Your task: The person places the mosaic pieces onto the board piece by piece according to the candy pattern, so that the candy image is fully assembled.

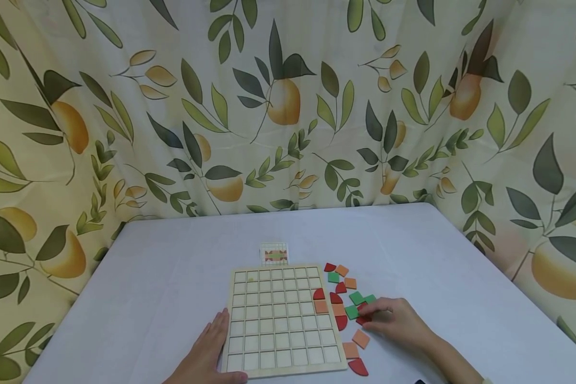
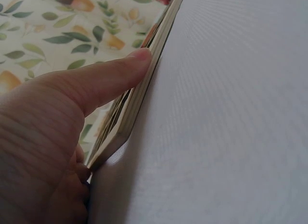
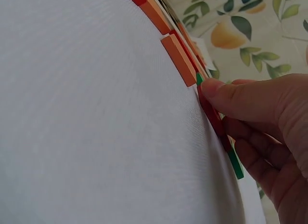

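A pale wooden grid board lies on the table. My left hand rests along its left side with fingers extended; in the left wrist view the thumb presses on the board's edge. On the board's right column sit a red quarter-circle tile and an orange square tile. Right of the board, my right hand pinches a red tile among green square tiles. The fingers partly hide that red tile, so its full shape cannot be told.
A small pattern card lies at the board's far edge. Several loose red, orange and green tiles lie along the right side, including an orange square and a red quarter-circle. A leaf-and-fruit curtain hangs behind the white table.
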A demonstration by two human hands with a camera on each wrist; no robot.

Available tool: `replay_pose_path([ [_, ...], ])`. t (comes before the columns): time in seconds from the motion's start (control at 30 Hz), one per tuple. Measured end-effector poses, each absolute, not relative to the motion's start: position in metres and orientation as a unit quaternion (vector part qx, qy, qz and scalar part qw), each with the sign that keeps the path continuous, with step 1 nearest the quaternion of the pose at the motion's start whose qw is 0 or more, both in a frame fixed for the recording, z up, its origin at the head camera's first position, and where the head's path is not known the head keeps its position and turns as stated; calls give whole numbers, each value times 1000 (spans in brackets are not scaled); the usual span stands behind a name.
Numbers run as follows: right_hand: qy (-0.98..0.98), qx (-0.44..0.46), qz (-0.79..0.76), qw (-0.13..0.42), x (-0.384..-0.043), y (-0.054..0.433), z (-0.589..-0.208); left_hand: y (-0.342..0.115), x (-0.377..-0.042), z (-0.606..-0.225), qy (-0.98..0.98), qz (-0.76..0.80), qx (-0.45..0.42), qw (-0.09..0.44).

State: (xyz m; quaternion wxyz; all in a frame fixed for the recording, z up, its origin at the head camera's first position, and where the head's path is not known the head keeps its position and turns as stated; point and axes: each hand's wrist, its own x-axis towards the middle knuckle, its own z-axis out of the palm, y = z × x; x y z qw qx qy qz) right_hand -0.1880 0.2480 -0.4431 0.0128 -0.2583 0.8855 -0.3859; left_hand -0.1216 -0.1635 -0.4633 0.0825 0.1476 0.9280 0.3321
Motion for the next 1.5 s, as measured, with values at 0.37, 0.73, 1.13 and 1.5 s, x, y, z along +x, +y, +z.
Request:
replay_pose_path([
  [0.37, 895, -266, -359, 14, -186, 251, -441, -163, -123, -466, 930, 325, 151, 79],
  [0.73, 884, -277, -375, 35, -182, 260, -439, -162, -123, -461, 931, 324, 149, 85],
  [1.13, 891, -238, -382, 60, -183, 270, -439, -163, -122, -464, 928, 329, 150, 88],
  [1.5, 887, -256, -379, 63, -187, 268, -437, -163, -121, -461, 931, 324, 147, 86],
])
